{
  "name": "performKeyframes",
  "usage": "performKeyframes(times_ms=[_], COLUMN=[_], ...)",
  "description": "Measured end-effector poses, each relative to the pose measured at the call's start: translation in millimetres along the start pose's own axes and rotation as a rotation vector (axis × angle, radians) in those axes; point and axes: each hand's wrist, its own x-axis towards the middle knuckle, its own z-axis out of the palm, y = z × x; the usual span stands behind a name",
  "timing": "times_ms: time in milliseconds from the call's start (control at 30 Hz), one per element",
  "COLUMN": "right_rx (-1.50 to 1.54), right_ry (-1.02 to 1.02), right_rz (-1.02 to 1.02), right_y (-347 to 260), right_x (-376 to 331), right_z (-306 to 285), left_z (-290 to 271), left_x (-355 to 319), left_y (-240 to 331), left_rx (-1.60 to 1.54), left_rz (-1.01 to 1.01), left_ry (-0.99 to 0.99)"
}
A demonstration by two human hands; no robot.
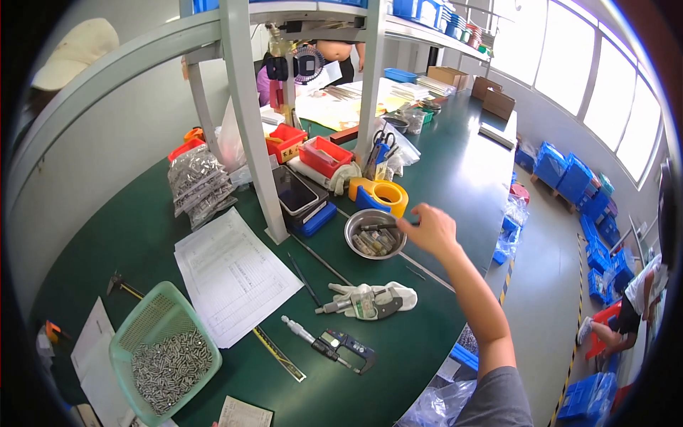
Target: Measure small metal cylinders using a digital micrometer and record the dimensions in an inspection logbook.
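Note:
My right hand (432, 229) reaches over the rim of a round metal bowl (349, 240). Its fingers are pinched at the end of a dark thin rod (380, 226), which lies across the bowl's top. Inside the bowl are several small clear tubes (376, 243) with pale labels. Of my left hand (215, 424), only a sliver of fingertip shows at the lower edge, beside a small pale booklet (245, 414); the rest is out of the picture. A digital micrometer (331, 346) lies on the green table, and a second micrometer (363, 303) rests on a white glove (404, 296).
A green plastic basket (124, 341) holds many small metal pins. Near it lie printed sheets (231, 274), a ruler (281, 354) and a caliper (128, 287). A yellow tape dispenser (393, 193) stands behind the bowl. Shelf posts (252, 121) rise from the table.

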Motion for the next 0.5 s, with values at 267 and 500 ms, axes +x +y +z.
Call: performKeyframes(times_ms=[267,500], right_rx=[0.219,-0.159], right_ry=[0.287,0.029], right_rz=[-0.050,0.116], right_y=[-16.0,-43.1], right_x=[167.2,229.4], right_z=[16.7,44.0], left_z=[-0.5,-1.6], left_x=[2.6,-7.8], left_y=[9.8,4.5], left_rx=[0.032,-0.007], left_rz=[-0.091,-0.152], left_ry=[-0.071,-0.042])
